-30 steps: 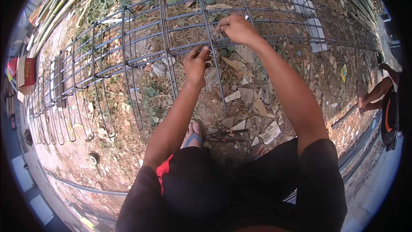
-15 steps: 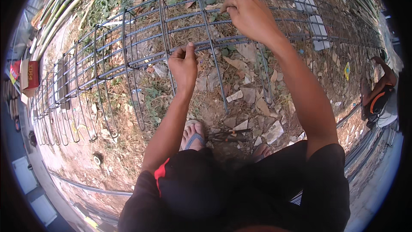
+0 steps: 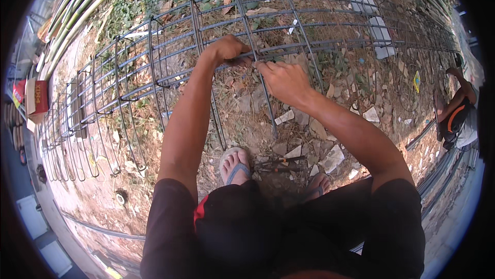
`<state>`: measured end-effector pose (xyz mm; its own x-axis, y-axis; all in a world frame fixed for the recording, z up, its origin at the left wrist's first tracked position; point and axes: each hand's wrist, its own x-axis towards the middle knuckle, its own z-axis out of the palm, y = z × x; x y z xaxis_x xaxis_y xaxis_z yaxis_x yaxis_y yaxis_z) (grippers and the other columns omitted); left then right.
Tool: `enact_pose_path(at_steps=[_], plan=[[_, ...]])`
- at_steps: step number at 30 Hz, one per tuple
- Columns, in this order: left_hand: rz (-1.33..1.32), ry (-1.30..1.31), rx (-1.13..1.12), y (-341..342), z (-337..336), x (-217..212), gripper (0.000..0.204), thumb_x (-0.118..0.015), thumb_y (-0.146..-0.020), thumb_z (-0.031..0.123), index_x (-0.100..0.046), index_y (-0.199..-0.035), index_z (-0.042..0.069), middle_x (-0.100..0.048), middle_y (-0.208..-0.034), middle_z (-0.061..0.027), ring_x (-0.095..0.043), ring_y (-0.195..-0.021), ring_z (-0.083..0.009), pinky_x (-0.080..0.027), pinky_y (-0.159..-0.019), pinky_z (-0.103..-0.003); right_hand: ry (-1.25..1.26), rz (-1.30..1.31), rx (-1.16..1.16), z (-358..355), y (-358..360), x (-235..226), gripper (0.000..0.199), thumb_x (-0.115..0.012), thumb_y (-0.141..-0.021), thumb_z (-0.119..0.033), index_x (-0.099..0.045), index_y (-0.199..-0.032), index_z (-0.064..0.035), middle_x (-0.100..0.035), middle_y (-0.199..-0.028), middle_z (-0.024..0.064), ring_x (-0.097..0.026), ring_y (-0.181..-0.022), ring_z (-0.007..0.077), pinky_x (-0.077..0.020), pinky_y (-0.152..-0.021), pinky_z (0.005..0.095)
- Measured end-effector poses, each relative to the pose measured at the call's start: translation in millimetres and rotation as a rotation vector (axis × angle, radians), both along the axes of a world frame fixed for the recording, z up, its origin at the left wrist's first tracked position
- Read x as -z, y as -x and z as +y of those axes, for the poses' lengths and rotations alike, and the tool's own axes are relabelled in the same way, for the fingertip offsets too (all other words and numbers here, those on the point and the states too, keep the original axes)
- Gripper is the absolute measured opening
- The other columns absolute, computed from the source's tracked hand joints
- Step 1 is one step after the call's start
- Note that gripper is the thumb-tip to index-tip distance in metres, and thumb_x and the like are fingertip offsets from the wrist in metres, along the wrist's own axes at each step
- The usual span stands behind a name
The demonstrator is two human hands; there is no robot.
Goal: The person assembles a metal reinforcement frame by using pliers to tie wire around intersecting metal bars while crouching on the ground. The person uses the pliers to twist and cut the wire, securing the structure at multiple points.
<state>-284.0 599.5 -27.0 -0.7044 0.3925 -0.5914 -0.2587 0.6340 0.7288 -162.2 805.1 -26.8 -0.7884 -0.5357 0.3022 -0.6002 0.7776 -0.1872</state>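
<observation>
One red carton sits near the rebar cage.

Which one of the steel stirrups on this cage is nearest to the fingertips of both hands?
The stirrup passing between the left hand and the right hand; the others stand farther left or right.

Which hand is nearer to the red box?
Left. The left hand is at the steel cage, to the right of the red box; the right hand is farther right.

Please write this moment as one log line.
left hand: at steel-bar cage | right hand: at cage, close beside left hand | grips: partly hidden, unclear
</observation>
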Motion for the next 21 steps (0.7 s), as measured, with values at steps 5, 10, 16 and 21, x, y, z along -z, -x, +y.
enact_pose_path(at_steps=[5,10,16,21], plan=[[-0.135,0.163,-0.020,-2,7,-13,0.036,-0.057,-0.102,0.033,-0.079,-0.094,0.006,-0.079,-0.085,-0.0100,-0.073,-0.066,-0.0137,-0.054,-0.056,-0.029,-0.068,0.049,-0.071,1,4,5,0.032,-0.063,-0.087,-0.014,-0.068,-0.118,-0.0063,-0.073,-0.094,0.0085,-0.074,-0.084,0.0245,-0.0602,-0.065,0.0382],[-0.133,0.057,-0.043,2,7,-12,0.025,-0.064,-0.095,0.028,-0.077,-0.095,0.006,-0.076,-0.080,-0.0084,-0.073,-0.066,-0.0160,-0.056,-0.056,-0.028,-0.046,0.126,-0.113,1,14,8,0.026,-0.061,-0.089,-0.015,-0.067,-0.113,-0.0075,-0.071,-0.090,0.0052,-0.073,-0.085,0.0239,-0.0611,-0.065,0.0372],[-0.134,-0.090,-0.215,1,1,-9,0.013,-0.070,-0.088,0.018,-0.076,-0.091,0.006,-0.074,-0.077,-0.0060,-0.068,-0.063,-0.0136,-0.054,-0.055,-0.025,-0.094,0.014,-0.063,4,20,1,0.026,-0.060,-0.090,-0.014,-0.068,-0.113,-0.0062,-0.071,-0.091,0.0070,-0.074,-0.088,0.0254,-0.0607,-0.067,0.0401],[-0.059,-0.137,-0.284,-7,1,-7,0.012,-0.074,-0.085,0.014,-0.077,-0.093,0.005,-0.074,-0.078,-0.0051,-0.066,-0.064,-0.0122,-0.052,-0.056,-0.024,0.026,-0.093,-0.037,0,23,-7,0.017,-0.063,-0.083,-0.010,-0.072,-0.096,-0.0029,-0.071,-0.074,0.0142,-0.074,-0.074,0.0325,-0.0589,-0.063,0.0457]])
